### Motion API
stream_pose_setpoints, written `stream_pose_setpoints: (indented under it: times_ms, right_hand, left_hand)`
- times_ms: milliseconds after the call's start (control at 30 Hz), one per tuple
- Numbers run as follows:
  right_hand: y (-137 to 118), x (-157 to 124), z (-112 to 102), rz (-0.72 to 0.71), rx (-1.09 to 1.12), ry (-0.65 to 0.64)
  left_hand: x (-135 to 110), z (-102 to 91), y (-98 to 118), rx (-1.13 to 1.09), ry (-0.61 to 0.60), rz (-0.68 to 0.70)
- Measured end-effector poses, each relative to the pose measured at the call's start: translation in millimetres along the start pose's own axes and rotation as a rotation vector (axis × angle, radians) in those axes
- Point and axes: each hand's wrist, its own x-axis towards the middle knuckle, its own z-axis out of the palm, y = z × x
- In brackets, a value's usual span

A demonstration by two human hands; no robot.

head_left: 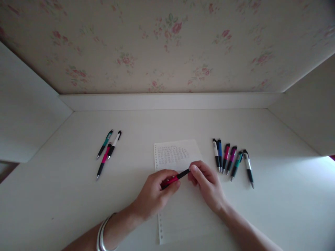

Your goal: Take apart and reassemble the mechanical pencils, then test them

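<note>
Between my two hands, above the paper, is a pink and black pen [175, 179]. My left hand [154, 191] is closed around its pink barrel. With thumb and fingers pinched, my right hand [205, 183] grips the far end of the black part, and its fingertips hide the pen's tip. Below lies a loose-leaf sheet [161, 223] with punched holes down its left edge. Rows of handwriting [172, 154] cover its upper part. My forearms and hands hide some of the sheet.
On the left lie a teal pen [106, 141], a white pen [115, 143] and a pink pen [104, 158]. Several pens in white, blue, pink, purple and teal [237, 162] lie at right. White panels [26, 104] and a back ledge [167, 101] border the white desk [65, 195].
</note>
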Motion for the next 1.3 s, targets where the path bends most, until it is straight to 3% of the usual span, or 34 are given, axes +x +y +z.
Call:
stream_pose_setpoints:
  times_ms: [167,500,767,933,1033,1167,1300]
  right_hand:
    - [-2,-2,0,-0.027,-0.291,0.032]
    - [1,-9,-2,-0.178,-0.411,-0.071]
    - [0,-10,-6,-0.385,-0.421,-0.156]
    - [2,-5,-10,-0.224,-0.198,-0.120]
    - [-1,-1,-11,-0.126,-0.189,-0.108]
    - [-4,2,-10,-0.116,-0.254,-0.095]
    - [-3,1,-11,-0.126,-0.106,-0.112]
  left_hand:
    - [-3,2.6,2,0.160,0.051,0.064]
    - [-5,-1.3,6,0.163,-0.060,0.078]
    - [1,-5.8,5,0.043,-0.136,-0.099]
    - [2,-4.7,3,-0.012,-0.054,-0.127]
    - [2,-4.2,4,0.018,-0.062,-0.113]
    - [2,-4.6,6,0.053,-0.093,-0.105]
    - [3,-4.7,6,0.075,-0.090,-0.098]
